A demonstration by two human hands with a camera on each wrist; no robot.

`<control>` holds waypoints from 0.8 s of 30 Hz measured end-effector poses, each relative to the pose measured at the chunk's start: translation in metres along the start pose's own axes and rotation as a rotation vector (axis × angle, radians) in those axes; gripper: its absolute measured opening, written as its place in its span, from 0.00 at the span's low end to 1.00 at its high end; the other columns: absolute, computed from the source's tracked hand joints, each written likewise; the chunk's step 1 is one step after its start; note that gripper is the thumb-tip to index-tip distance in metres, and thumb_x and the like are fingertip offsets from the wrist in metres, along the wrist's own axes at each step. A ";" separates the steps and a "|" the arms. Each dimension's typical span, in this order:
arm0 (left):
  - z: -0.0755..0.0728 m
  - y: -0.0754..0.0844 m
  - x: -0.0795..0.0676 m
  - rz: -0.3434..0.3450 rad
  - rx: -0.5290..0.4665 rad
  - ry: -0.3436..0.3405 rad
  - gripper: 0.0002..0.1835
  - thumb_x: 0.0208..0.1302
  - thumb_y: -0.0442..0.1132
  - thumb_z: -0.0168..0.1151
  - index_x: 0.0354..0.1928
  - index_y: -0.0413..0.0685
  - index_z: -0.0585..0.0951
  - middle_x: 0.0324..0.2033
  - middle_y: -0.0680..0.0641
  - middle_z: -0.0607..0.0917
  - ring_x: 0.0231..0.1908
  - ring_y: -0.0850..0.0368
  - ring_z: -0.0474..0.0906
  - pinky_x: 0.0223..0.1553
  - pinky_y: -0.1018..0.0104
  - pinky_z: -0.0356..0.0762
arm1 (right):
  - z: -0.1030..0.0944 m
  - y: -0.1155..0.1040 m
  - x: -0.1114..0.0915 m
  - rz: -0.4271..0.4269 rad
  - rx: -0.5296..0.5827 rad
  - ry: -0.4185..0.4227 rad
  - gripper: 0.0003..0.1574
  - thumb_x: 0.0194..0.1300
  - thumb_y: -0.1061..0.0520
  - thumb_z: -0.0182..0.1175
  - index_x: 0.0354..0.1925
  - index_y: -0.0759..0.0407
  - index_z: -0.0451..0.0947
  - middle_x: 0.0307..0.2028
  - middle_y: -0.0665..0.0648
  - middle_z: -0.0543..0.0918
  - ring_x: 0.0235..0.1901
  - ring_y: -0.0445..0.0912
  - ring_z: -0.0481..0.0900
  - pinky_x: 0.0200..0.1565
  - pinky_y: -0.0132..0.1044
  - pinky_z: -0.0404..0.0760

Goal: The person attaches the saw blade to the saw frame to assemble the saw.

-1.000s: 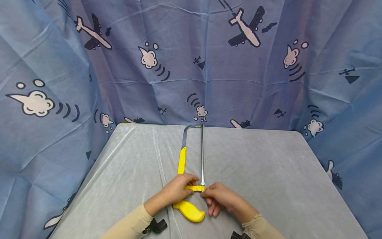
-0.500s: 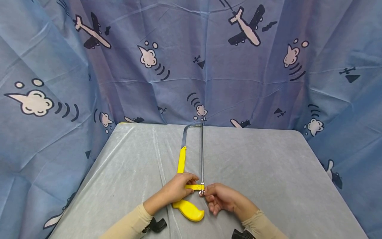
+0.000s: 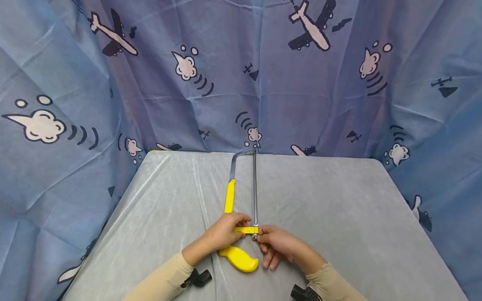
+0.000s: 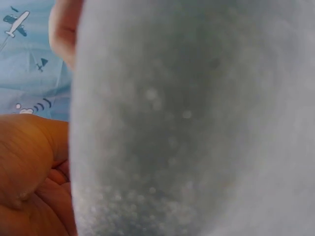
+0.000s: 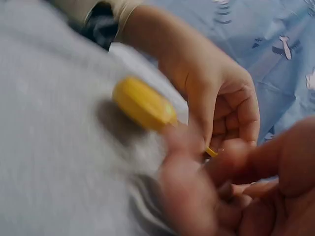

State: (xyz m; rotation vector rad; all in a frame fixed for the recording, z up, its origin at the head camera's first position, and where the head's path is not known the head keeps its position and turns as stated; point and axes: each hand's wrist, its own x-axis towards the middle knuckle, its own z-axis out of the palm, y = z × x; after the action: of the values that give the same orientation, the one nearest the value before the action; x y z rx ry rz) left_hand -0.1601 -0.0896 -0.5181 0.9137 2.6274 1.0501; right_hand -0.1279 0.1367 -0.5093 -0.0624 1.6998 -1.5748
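Observation:
A hacksaw (image 3: 240, 259) with a yellow handle lies on the table, its blade (image 3: 255, 192) on the right and its frame bending across at the far end. My left hand (image 3: 223, 231) holds the yellow frame just above the handle, fingers and thumb around the short yellow crosspiece (image 3: 246, 230). At the blade's near end sits a small metal wing nut (image 3: 255, 236), which my right hand (image 3: 280, 246) pinches between thumb and index finger. In the right wrist view, fingers partly hide the nut and crosspiece. The left wrist view is mostly blurred grey cloth, with the hand (image 4: 29, 172) at its left edge.
Grey cloth covers the table (image 3: 320, 200). Behind it and at both sides hangs a blue curtain (image 3: 211, 104) printed with airplanes and clouds. A black wrist camera (image 3: 199, 278) is strapped to each forearm.
My right fingers have shifted around the wing nut, whose angle looks changed. The left hand keeps its hold, and the hacksaw stays in place. The head view has tilted down slightly.

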 end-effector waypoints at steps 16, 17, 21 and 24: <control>-0.001 0.001 0.002 0.003 0.001 0.009 0.21 0.59 0.28 0.72 0.56 0.40 0.83 0.40 0.51 0.87 0.42 0.61 0.83 0.47 0.70 0.82 | 0.036 0.009 0.002 -0.349 -0.964 0.818 0.22 0.52 0.43 0.80 0.31 0.50 0.77 0.38 0.50 0.73 0.26 0.40 0.71 0.27 0.34 0.72; -0.001 0.001 0.002 0.004 0.002 0.009 0.22 0.59 0.27 0.72 0.56 0.40 0.83 0.40 0.51 0.87 0.42 0.61 0.83 0.47 0.70 0.82 | 0.038 0.010 0.002 -0.358 -0.983 0.839 0.23 0.51 0.43 0.80 0.30 0.50 0.77 0.39 0.50 0.73 0.26 0.40 0.71 0.26 0.34 0.72; -0.001 0.001 0.002 -0.002 0.003 0.015 0.22 0.59 0.27 0.72 0.56 0.41 0.83 0.40 0.51 0.87 0.41 0.62 0.83 0.46 0.70 0.82 | 0.043 0.013 0.003 -0.395 -1.073 0.907 0.24 0.51 0.42 0.80 0.28 0.51 0.76 0.39 0.51 0.74 0.27 0.42 0.73 0.25 0.35 0.74; 0.000 0.000 0.002 -0.006 0.005 0.019 0.22 0.59 0.27 0.72 0.56 0.41 0.83 0.40 0.51 0.87 0.41 0.62 0.83 0.46 0.70 0.82 | 0.046 0.014 0.004 -0.406 -1.121 0.933 0.24 0.52 0.42 0.80 0.26 0.50 0.75 0.36 0.51 0.74 0.28 0.44 0.73 0.26 0.37 0.72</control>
State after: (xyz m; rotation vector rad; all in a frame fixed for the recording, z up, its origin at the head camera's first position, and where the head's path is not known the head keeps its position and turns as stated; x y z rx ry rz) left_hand -0.1612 -0.0887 -0.5180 0.9003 2.6480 1.0565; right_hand -0.0977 0.1002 -0.5191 -0.2785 3.3061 -0.6647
